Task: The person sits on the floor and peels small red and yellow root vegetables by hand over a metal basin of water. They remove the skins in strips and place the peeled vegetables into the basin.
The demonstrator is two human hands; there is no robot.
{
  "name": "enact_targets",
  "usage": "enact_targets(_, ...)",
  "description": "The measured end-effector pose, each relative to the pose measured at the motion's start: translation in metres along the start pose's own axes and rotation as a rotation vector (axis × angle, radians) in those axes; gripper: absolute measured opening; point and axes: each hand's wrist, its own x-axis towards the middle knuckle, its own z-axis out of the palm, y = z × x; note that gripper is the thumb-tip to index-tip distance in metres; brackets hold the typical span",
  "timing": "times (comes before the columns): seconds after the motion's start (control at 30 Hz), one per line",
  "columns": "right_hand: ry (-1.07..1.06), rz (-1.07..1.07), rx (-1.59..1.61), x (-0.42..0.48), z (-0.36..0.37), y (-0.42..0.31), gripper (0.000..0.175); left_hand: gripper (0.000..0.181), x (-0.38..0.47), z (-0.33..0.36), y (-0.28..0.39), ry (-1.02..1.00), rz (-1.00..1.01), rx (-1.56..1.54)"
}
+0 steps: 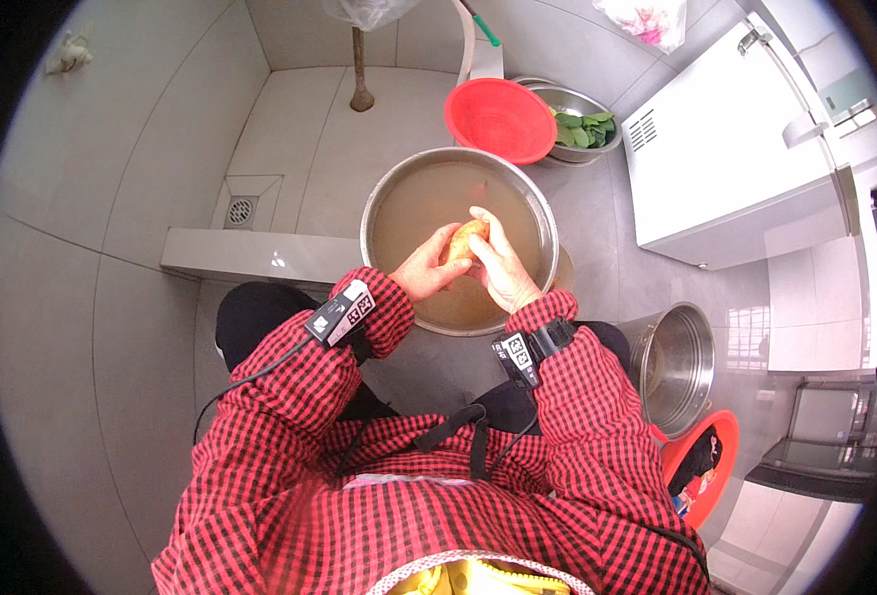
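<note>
My left hand (428, 269) and my right hand (504, 268) both hold a yellowish-brown potato or similar root vegetable (466, 239). My left fingers grip its lower left side, while my right hand wraps its right side with the thumb across it. They are above a large round metal basin (373, 195) of cloudy brown water (431, 190). A small reddish patch shows in the water beyond my hands. What lies under the murky surface is hidden.
A red plastic basket (501, 119) stands behind the basin, beside a metal bowl of green leaves (585, 130). To the right are a white cabinet-like appliance (728, 149), a metal pot (680, 372) and a red tub (722, 446) with cloth. A low tiled ledge (260, 253) runs left of the basin.
</note>
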Motion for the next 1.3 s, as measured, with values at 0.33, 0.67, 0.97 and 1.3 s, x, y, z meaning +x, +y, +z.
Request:
enact_targets(0.33, 0.368, -0.076, -0.317, 0.013, -0.01, 0.006, 0.029, 0.062, 0.006, 0.011, -0.016, 0.068, 0.354, 0.523)
enact_targets(0.67, 0.369, -0.209, -0.448, 0.008, 0.005, 0.01, 0.025, 0.063, 0.003, 0.012, -0.003, 0.055, 0.197, 0.506)
enact_targets(0.97, 0.326, -0.102, -0.184, 0.005, 0.004, 0.007, 0.03, 0.073, 0.0, 0.009, 0.003, -0.036, -0.158, -0.019)
enact_targets(1.3, 0.457, -0.149, -0.388, 0.01, 0.004, 0.016, 0.031, 0.068, 0.003, 0.017, -0.007, 0.057, 0.273, 0.553)
